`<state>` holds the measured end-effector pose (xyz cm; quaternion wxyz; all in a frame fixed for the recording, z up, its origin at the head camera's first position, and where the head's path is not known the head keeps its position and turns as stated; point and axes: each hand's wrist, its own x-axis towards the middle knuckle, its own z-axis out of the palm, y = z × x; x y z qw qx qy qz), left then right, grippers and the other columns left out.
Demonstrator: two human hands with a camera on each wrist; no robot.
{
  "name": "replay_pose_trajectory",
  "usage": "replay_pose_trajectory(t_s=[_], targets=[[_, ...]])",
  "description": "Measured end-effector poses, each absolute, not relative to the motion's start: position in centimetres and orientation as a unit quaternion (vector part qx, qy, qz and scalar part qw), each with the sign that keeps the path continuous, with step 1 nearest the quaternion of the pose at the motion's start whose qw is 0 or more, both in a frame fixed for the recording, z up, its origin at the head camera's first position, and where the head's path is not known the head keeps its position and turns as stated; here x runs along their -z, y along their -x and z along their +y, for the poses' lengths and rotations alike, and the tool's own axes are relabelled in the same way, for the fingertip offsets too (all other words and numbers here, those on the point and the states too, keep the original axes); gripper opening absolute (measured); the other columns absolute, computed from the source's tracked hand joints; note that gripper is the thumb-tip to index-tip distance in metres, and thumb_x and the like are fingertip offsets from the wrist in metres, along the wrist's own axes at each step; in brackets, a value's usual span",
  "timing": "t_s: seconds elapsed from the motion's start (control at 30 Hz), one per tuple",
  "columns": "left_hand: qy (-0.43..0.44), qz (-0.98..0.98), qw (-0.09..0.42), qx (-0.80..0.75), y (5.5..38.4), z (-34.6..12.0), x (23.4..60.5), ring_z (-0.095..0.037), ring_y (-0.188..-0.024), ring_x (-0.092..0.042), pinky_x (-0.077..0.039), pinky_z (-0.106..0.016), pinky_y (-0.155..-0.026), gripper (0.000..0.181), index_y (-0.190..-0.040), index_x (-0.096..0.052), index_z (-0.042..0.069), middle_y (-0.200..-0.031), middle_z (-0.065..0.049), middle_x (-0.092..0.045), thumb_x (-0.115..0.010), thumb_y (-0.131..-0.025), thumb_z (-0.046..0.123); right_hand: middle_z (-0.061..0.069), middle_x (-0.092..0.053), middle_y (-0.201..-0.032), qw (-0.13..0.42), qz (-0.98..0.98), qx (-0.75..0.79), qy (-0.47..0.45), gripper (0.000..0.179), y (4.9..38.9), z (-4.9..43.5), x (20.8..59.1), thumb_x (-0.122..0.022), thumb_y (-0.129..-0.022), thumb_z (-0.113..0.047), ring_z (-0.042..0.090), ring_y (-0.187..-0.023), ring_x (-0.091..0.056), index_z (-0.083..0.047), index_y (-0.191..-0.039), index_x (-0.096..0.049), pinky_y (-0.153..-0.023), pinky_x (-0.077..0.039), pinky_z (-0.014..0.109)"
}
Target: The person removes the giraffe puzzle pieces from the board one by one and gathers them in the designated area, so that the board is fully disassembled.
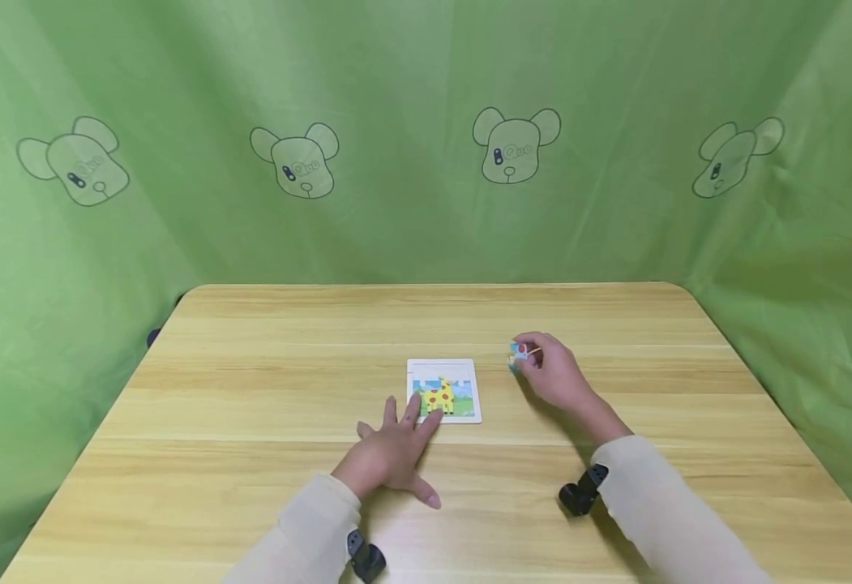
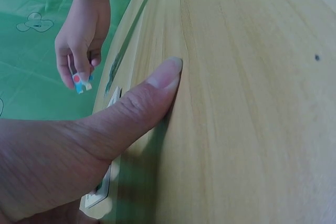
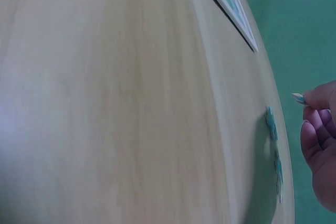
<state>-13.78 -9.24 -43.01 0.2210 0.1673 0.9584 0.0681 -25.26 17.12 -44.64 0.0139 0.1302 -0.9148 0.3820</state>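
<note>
A small jigsaw puzzle in a white tray lies near the middle of the table, showing a spotted yellow giraffe on grass. Its upper strip is bare white. My left hand spreads its fingers, two fingertips right at the tray's lower left part and the thumb pointing away. To the right of the tray, my right hand pinches a puzzle piece, blue with a red spot, between thumb and fingers. In the right wrist view the piece shows edge-on; its other end is hidden by the fingers.
The wooden table runs back to a green curtain printed with bear heads, which also hangs along both sides. A black wrist camera sits on the left sleeve, another black camera on the right.
</note>
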Motion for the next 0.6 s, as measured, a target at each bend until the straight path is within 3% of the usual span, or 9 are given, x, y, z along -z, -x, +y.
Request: replay_pose_trajectory(t_s=[0.6], targets=[[-0.167,0.958,0.220,-0.071,13.8,-9.2,42.9,-0.049,-0.140,-0.007,-0.025,-0.077,-0.093,0.124,-0.152,-0.015,0.027,-0.159,-0.013,-0.003,-0.075,-0.052,0.069,0.016,-0.054,-0.106,0.001,-0.926,-0.369,-0.079,0.039,25.1,22.7,44.9,-0.054,-0.092,-0.007,0.025,-0.089,-0.054,0.000,-0.130,-0.050,-0.071,-0.049,0.027]])
